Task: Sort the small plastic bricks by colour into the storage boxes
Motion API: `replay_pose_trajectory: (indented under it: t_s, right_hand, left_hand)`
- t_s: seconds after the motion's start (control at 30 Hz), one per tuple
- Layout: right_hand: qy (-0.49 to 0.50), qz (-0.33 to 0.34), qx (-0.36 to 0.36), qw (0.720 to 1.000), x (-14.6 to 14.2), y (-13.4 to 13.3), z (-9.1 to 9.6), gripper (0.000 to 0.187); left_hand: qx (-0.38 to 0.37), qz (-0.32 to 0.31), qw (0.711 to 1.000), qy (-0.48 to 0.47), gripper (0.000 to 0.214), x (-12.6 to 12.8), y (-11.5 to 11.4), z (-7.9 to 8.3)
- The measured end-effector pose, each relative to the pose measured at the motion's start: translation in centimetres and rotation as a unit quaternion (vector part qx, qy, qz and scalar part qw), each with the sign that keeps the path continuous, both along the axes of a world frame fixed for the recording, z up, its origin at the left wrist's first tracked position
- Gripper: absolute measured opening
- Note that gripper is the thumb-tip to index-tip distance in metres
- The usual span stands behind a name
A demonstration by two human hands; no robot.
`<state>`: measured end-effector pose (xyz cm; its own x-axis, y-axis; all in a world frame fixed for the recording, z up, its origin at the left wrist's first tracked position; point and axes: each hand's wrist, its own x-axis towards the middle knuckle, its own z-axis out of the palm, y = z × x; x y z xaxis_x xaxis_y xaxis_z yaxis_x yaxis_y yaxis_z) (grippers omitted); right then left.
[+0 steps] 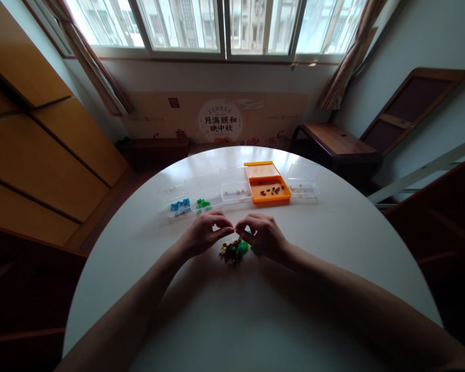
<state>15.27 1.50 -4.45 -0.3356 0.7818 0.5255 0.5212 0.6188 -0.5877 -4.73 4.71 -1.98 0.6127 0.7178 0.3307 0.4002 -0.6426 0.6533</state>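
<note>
My left hand [207, 233] and my right hand [266, 236] meet over the middle of the table, each closed in a pinch with thumb against forefinger. Their fingertips almost touch around a tiny pale piece, too small to name. Just below them lies a pile of small toy building bricks [232, 252] in brown, cream, green and blue. My right hand partly hides the pile's right side, where more green bricks show.
Across the round white table [232, 320] stands a row of open, lidded boxes: a clear box with blue bricks [180, 206], one with green bricks [203, 204], one with cream bits [238, 192], an orange box [272, 199] with brown bits, and a clear box with yellow bits [304, 192].
</note>
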Motion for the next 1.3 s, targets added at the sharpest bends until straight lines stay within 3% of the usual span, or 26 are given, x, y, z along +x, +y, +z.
replay_pose_trajectory:
  t_s: [0.17,0.37,0.67,0.93,1.3]
  right_hand:
    - [0.005,-0.003,-0.002,1.0,0.1,0.1,0.0,0.008]
    - [0.018,-0.031,-0.003,0.999,0.3,0.9,0.0,0.007]
    - [0.007,-0.139,0.006,0.99,0.6,4.8,0.3,0.007]
    - [0.012,-0.201,-0.022,0.979,-0.7,7.6,1.0,0.009]
    - [0.015,-0.161,-0.007,0.987,0.5,5.1,-0.5,0.011]
  left_hand:
    - [-0.013,0.006,1.0,0.014,0.018,-0.5,0.0,0.3]
    - [-0.063,0.007,0.995,0.079,0.012,-2.8,0.3,1.3]
    - [-0.138,-0.054,0.978,0.149,0.01,-4.6,0.0,1.4]
    - [-0.118,-0.051,0.976,0.179,0.007,-4.9,-0.9,2.3]
    - [-0.143,-0.073,0.973,0.167,0.009,-4.8,-0.7,1.1]
